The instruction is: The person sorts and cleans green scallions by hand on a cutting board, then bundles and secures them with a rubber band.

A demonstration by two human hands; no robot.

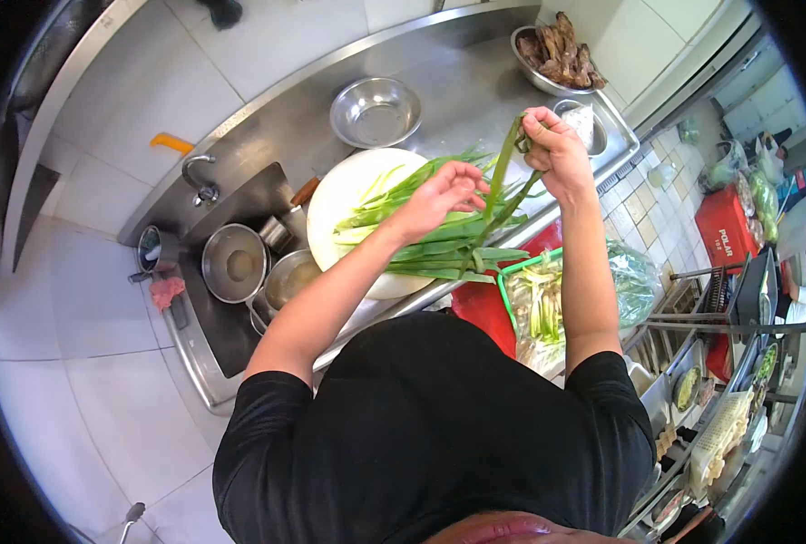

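Note:
My right hand (555, 152) is raised over the counter, its fingers closed on some long green onion leaves (509, 161) that hang down from it. Just left of these leaves is my left hand (441, 201), fingers loosely curled and apart, with nothing visible in them. Below both hands a pile of green onions (439, 243) lies across a round white cutting board (330, 201), the green ends reaching past its right side. A wooden handle (305, 191) shows at the board's left edge; what it belongs to is partly hidden.
An empty metal bowl (376, 113) stands behind the board. Another bowl (548, 82) of brown pieces is at the far right corner. Metal pots (234, 263) sit in the sink at left, beneath the faucet (205, 192). A green-rimmed crate (504, 295) with more green onions is below the counter.

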